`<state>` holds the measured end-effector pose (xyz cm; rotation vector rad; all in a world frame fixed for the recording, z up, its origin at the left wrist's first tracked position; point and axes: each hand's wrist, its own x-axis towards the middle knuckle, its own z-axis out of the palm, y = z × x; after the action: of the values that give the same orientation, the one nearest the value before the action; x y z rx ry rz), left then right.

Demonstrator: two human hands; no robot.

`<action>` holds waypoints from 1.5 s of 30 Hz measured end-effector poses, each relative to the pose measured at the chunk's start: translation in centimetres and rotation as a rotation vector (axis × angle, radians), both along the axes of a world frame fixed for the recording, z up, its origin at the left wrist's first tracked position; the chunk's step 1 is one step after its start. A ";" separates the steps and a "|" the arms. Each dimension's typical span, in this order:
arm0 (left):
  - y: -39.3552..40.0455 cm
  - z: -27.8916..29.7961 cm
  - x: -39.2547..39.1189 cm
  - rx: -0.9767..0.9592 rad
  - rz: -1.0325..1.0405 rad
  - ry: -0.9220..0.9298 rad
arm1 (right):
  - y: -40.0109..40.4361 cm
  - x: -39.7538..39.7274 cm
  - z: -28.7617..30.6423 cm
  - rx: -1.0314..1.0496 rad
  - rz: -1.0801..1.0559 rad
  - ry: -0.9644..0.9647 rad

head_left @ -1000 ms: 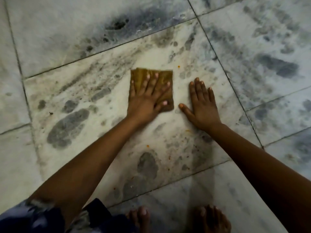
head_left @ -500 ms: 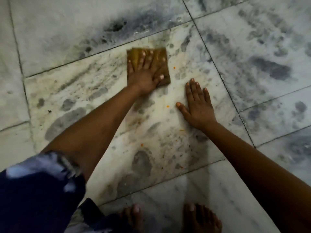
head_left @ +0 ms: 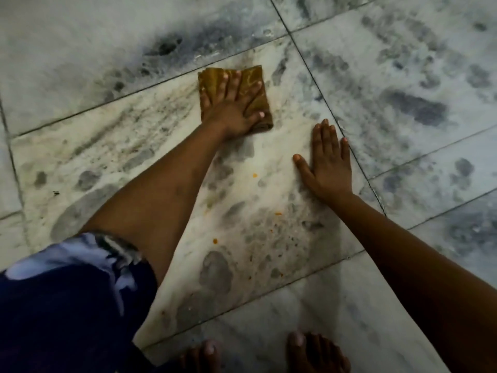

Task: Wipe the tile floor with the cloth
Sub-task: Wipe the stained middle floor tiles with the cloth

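Note:
A folded mustard-brown cloth [head_left: 256, 79] lies flat on the pale marble tile floor [head_left: 113, 146], close to the far grout line of the middle tile. My left hand [head_left: 232, 109] presses down on the cloth with fingers spread across it, covering most of it. My right hand [head_left: 328, 162] rests flat on the same tile, palm down, fingers together, a hand's width to the right of the cloth and nearer to me. It holds nothing.
The tile has grey smudges, dark streaks and a few small orange crumbs [head_left: 254, 175] between my arms. Dark grout lines [head_left: 317, 84] cross the floor. My bare toes [head_left: 312, 351] show at the bottom edge, and my dark patterned sleeve [head_left: 67, 300] fills the lower left.
My left hand has pushed the cloth away from me, from beside my right hand up to the tile's far edge. My right hand has stayed planted on the floor.

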<state>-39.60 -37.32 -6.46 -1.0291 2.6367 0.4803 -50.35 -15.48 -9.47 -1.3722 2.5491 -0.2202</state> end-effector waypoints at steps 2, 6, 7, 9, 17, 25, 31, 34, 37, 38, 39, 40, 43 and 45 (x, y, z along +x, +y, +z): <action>1.5 0.0 -0.6 -0.030 -0.059 -0.014 | 0.0 0.0 0.1 0.001 0.003 -0.002; 4.9 -0.6 5.2 -0.124 -0.382 0.083 | 0.0 0.0 0.2 0.000 0.006 -0.005; 4.9 -0.7 6.7 -0.114 -0.420 0.105 | 0.0 -0.1 0.1 0.008 0.011 -0.014; 3.9 -0.9 8.2 -0.080 -0.424 0.104 | 0.0 -0.3 0.0 0.015 0.017 -0.026; -0.8 0.4 -1.2 -0.070 -0.142 -0.010 | -0.1 -0.2 0.3 0.019 0.026 -0.048; 3.6 -0.5 8.5 -0.030 -0.626 0.071 | 0.1 0.1 -0.1 -0.012 0.018 -0.003; -3.8 -0.4 0.2 -0.129 -0.133 0.032 | 0.2 0.2 -0.1 -0.035 0.011 0.015; -3.4 -0.8 -5.6 -0.138 -0.081 0.030 | 0.1 0.1 -0.2 -0.023 0.015 0.012; 1.0 -1.0 -7.1 -0.156 -0.210 0.039 | 0.0 0.0 0.0 -0.003 -0.002 0.019; 2.7 -1.0 -6.1 -0.164 -0.276 0.052 | 0.0 0.0 0.0 -0.004 -0.003 0.022; 3.9 -0.8 -4.6 -0.162 -0.339 0.072 | 0.0 0.0 0.1 -0.003 -0.006 0.021; 4.5 -0.9 -2.6 -0.154 -0.388 0.089 | 0.0 0.0 0.0 0.001 -0.006 0.018; 2.0 -0.8 2.4 -0.128 -0.303 0.057 | -0.1 0.0 -0.1 0.019 0.002 0.016; -1.1 -0.4 3.2 -0.103 -0.124 -0.022 | -0.1 0.0 0.0 0.044 0.003 -0.009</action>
<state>-36.39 -38.44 -6.82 -0.8875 2.7097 0.3083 -50.39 -15.54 -9.48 -1.3562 2.5291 -0.1680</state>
